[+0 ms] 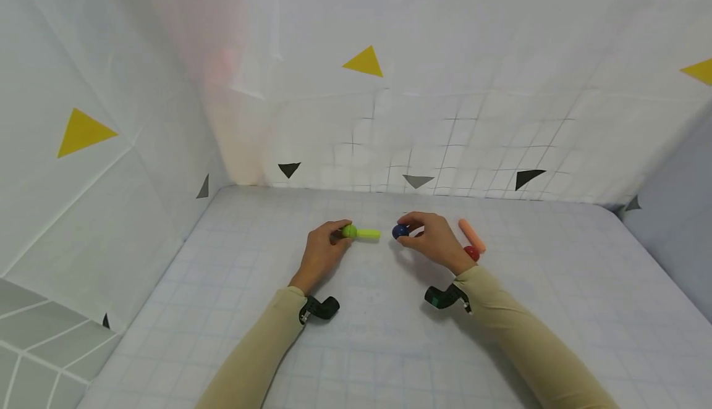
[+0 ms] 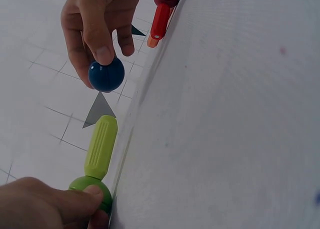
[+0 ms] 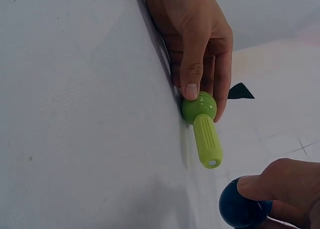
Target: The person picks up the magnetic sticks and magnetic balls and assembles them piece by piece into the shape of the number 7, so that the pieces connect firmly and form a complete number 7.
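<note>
My left hand (image 1: 324, 251) pinches a green ball (image 1: 348, 231) between thumb and fingers, low over the table. A lime-green ribbed rod (image 1: 368, 234) sticks out of that ball toward the right; its free end shows a small pale disc in the right wrist view. Facing it, my right hand (image 1: 436, 239) holds a dark blue ball (image 1: 400, 231) by thumb and fingertips. A gap separates the blue ball from the rod's tip. In the left wrist view the blue ball (image 2: 106, 75) hangs beyond the end of the lime rod (image 2: 101, 146).
Behind my right wrist lie a red ball (image 1: 471, 252) and an orange rod (image 1: 471, 235) on the white gridded table (image 1: 367, 347). The left wrist view also shows a red rod (image 2: 160, 20) joined to the red ball. A white sheet wall (image 1: 311, 131) rises at the back.
</note>
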Demonstrator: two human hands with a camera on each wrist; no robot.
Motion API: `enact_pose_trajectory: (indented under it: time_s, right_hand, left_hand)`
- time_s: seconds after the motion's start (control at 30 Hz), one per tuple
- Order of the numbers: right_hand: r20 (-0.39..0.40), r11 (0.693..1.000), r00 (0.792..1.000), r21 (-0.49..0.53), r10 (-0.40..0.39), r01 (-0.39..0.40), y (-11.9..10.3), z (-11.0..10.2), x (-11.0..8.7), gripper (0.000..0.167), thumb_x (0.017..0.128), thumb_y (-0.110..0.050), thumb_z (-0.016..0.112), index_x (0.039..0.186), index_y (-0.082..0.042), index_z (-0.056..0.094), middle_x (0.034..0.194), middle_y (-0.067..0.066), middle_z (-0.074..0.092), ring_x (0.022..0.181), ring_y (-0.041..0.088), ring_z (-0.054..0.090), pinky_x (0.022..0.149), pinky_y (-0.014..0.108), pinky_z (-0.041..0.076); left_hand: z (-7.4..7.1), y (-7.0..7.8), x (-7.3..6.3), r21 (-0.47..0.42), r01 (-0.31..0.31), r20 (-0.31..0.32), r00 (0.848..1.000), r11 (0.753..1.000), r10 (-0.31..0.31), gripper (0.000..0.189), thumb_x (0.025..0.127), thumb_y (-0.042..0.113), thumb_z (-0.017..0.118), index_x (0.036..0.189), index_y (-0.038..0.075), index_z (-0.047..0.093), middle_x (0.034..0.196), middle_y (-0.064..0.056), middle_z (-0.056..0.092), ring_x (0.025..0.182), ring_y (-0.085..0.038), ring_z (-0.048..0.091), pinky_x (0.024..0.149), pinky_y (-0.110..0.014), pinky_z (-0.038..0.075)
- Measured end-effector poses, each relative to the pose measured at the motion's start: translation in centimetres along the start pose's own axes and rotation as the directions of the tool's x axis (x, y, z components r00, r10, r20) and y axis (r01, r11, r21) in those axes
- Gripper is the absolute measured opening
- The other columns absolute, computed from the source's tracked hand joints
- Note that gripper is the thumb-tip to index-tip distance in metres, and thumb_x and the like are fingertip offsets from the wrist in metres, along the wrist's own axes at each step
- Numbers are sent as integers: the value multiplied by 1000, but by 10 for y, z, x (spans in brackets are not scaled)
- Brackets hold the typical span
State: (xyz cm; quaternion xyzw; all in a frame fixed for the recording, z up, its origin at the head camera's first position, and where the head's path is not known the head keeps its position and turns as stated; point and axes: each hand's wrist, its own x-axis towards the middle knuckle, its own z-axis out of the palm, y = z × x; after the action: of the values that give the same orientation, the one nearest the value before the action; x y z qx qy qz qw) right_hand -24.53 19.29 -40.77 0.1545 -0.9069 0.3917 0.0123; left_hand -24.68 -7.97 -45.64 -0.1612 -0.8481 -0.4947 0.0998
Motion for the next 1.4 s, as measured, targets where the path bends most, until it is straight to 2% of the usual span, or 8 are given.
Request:
enact_pose_trajectory:
  time_s: [0.27,0.73,1.4]
  right_hand:
    - [13,1000,1000,20,-13,13,-2,4,3,36,90,-13,82,123,-3,73,113,9,72,105,30,66,88,43,58]
    - [20,999,999,28,-35,34,-3,11,6,35,91,-12,82,123,-2,73,115,10,72,104,29,66,87,42,58]
    - [18,998,998,10,-58,57,0,25,14,33,89,-7,82,120,-1,74,115,10,71,102,27,66,86,41,58]
  left_hand:
    - [0,0,0,-3,-9,1,1000,1000,9,41,95,2,76,135,3,68,120,-9,71,103,-23,67,89,-39,55]
    - [2,-2,1,9,12,3,1000,1000,-12,40,95,3,75,135,7,69,121,-8,71,103,-21,67,89,-37,55]
    - [1,-2,1,20,-29,-9,1000,999,29,40,94,1,76,133,3,69,120,-10,72,102,-23,68,87,-39,56]
